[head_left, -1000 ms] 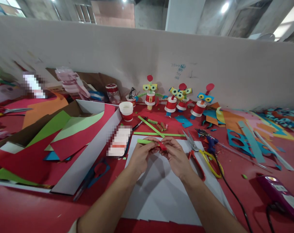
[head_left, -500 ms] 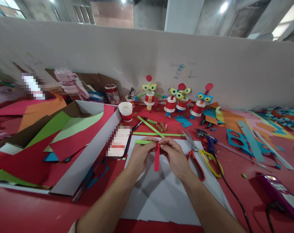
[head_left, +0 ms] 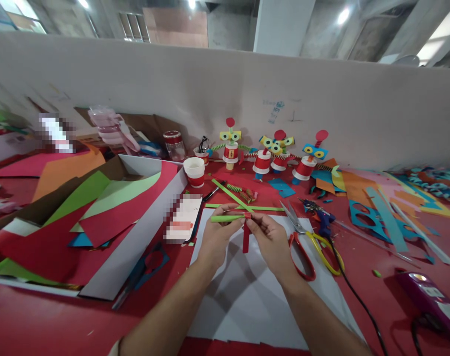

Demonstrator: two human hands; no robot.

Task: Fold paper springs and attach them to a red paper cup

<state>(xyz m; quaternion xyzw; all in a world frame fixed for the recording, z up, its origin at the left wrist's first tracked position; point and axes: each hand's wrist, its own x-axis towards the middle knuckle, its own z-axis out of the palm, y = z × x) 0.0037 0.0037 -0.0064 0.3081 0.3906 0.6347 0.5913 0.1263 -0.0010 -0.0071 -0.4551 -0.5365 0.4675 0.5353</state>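
Both my hands meet over a white sheet [head_left: 247,296] on the red table. My left hand [head_left: 219,237] pinches a green paper strip [head_left: 225,218] that points left. My right hand [head_left: 271,238] pinches a red paper strip [head_left: 246,241] that hangs down between the two hands. The two strips cross where my fingertips meet. Red-and-yellow scissors [head_left: 306,242] lie just right of my right hand, next to a blue glue gun [head_left: 323,220].
Several paper-cup robot figures [head_left: 262,158] stand against the back wall. A paper cup [head_left: 194,171], loose green strips [head_left: 232,195], stacked coloured paper [head_left: 99,207] at left, blue and orange scraps [head_left: 377,207] at right, and a purple device [head_left: 428,301] with a cable surround me.
The red strip, folded flat between my fingers a second ago, now hangs down from the crossing. My hands stayed in place; the view shifted slightly.
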